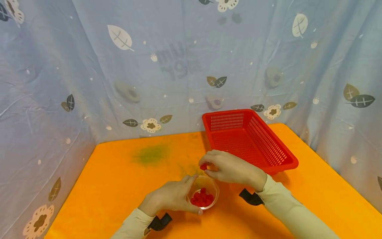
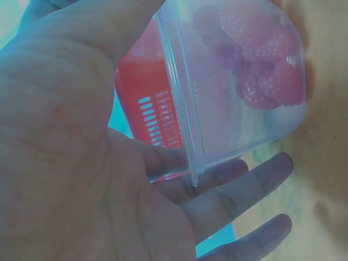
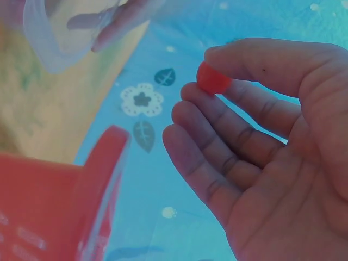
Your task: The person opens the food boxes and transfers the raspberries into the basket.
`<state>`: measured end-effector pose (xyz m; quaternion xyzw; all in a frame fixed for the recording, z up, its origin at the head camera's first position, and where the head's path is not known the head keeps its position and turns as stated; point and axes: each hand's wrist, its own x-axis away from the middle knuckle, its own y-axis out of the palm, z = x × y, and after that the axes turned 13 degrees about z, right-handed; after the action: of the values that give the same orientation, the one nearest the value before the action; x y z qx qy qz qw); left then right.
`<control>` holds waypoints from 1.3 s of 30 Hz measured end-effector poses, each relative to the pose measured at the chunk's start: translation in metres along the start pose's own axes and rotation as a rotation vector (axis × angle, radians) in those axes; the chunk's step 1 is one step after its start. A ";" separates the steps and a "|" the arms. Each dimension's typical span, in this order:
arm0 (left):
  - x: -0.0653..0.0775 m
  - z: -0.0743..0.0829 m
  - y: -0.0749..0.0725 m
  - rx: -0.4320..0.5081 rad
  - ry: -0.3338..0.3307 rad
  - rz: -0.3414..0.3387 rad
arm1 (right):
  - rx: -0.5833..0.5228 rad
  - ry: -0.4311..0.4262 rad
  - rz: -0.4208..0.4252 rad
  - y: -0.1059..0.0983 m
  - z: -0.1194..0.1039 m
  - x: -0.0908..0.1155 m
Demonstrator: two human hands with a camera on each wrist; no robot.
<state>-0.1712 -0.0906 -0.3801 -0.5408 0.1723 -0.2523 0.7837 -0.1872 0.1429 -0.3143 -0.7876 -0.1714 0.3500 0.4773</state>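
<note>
My left hand (image 1: pixel 171 196) holds a clear plastic container (image 1: pixel 213 186), thumb on the near side and fingers on the far side. Several red raspberries (image 1: pixel 202 198) lie at the bottom of it; the left wrist view shows these raspberries (image 2: pixel 266 76) through the wall. Just above the container's far right rim, my right hand (image 1: pixel 234 167) pinches a single raspberry (image 3: pixel 211 79) between thumb and fingertips. The other fingers of that hand are slightly bent, with nothing else in them.
Behind and right of my right hand stands a red slotted plastic basket (image 1: pixel 229 142), whose visible floor shows no raspberries. Everything rests on an orange tabletop (image 1: pixel 119 172) with a greenish stain (image 1: pixel 151 154). A patterned blue curtain (image 1: pixel 167 83) hangs around the back and sides.
</note>
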 end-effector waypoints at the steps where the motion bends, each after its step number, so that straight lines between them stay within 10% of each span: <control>1: 0.000 0.000 0.000 0.004 -0.002 -0.002 | 0.001 0.004 0.003 -0.001 0.001 0.000; 39: -0.001 0.001 0.001 0.003 -0.010 0.010 | 0.058 0.097 0.143 -0.047 0.022 -0.001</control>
<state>-0.1710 -0.0892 -0.3810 -0.5402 0.1708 -0.2458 0.7865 -0.2002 0.1788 -0.2796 -0.7997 -0.0815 0.3493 0.4814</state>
